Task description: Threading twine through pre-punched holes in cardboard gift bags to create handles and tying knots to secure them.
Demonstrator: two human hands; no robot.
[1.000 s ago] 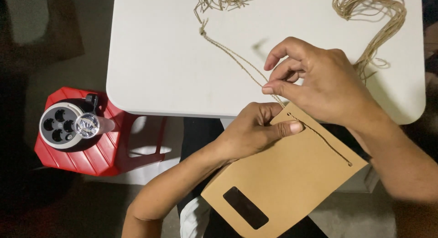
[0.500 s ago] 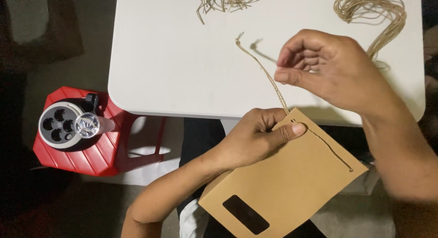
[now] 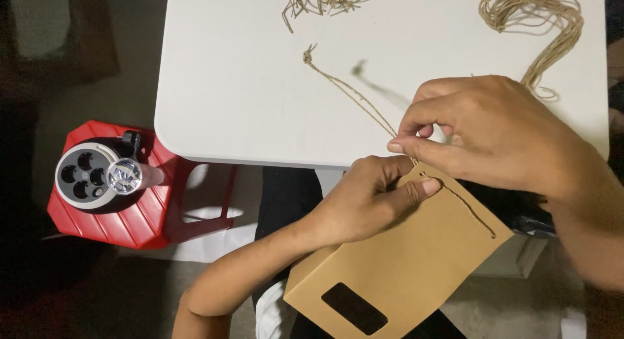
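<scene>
While left hand grips brown paper bag, right hand fingers pinch twine.

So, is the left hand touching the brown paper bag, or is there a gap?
Touching. The head view shows the left hand gripping the top edge of the brown paper bag, thumb pressed flat on its face.

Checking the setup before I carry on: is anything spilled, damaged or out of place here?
Nothing stands out. The brown paper bag looks intact, held by the left hand; the right hand pinches the twine, and the spare twine bundles lie on the white table.
</scene>
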